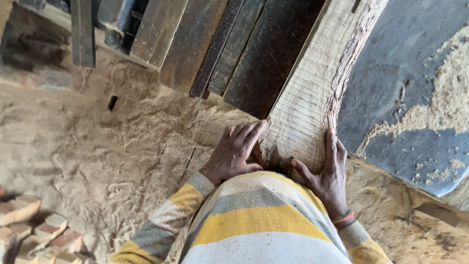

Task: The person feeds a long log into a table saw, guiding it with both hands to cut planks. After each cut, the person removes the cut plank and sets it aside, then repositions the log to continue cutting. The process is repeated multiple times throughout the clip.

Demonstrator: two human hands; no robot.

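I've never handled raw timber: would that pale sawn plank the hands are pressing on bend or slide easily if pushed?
The pale plank looks thick and wide, so probably stiff and heavy. Its saw-marked face and ragged bark edge suggest good grip for the left hand and right hand. Sawdust on the dark table might let it slide somewhat.

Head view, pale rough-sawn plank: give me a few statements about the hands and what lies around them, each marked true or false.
1. Both hands rest on the near end of the pale plank. True: the left hand is at its left edge, the right hand at its right edge.
2. The plank has bark along its right edge. True.
3. The right hand holds a saw. False: it lies flat on the wood, with no tool.
4. Dark boards lie left of the plank. True.
5. The floor is swept clean. False: sawdust covers it.
6. The wood blocks sit at far right. False: they are at lower left.
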